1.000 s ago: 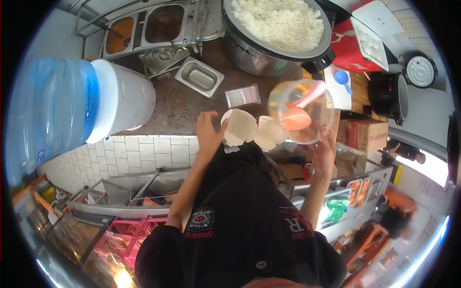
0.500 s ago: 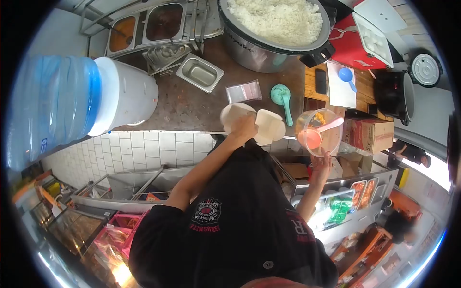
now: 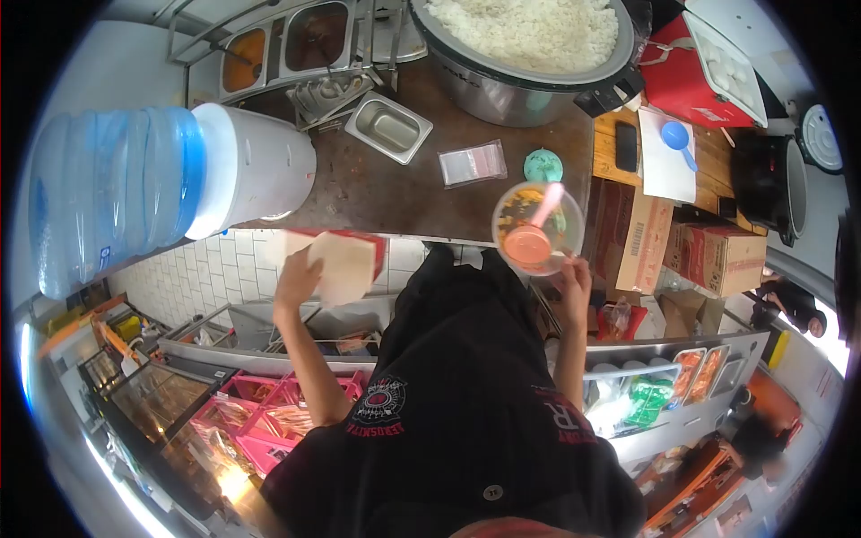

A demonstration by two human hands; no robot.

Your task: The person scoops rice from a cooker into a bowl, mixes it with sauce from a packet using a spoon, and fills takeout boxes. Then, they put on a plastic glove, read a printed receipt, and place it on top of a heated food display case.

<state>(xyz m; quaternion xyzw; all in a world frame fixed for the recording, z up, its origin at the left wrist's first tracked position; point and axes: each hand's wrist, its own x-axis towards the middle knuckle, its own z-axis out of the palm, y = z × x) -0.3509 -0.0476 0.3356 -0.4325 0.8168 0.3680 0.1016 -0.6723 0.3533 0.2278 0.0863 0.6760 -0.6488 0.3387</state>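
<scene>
My left hand (image 3: 299,280) grips an unfolded paper food box (image 3: 345,266), pale inside with a red outer side, held past the counter's front edge over the tiled floor. In my right hand (image 3: 577,276) is a clear plastic tub (image 3: 576,220), gripped by its near rim. Orange-yellow food bits lie inside it, along with a pink scoop (image 3: 527,244) whose handle points up. Just behind the tub, a green scoop (image 3: 543,166) rests on the counter, its handle partly hidden by the tub. A clear packet (image 3: 473,165) lies left of that scoop.
A large rice cooker (image 3: 502,94) full of rice stands at the back. A steel pan (image 3: 388,127) sits on the brown counter (image 3: 359,193). At left is a white dispenser with a water bottle (image 3: 117,197). Cardboard boxes (image 3: 717,260) and a red cooler (image 3: 695,81) are at right.
My left hand has lifted the paper box from the counter and carried it left, past the edge. My right hand has brought the tub leftward, partly covering the green scoop.
</scene>
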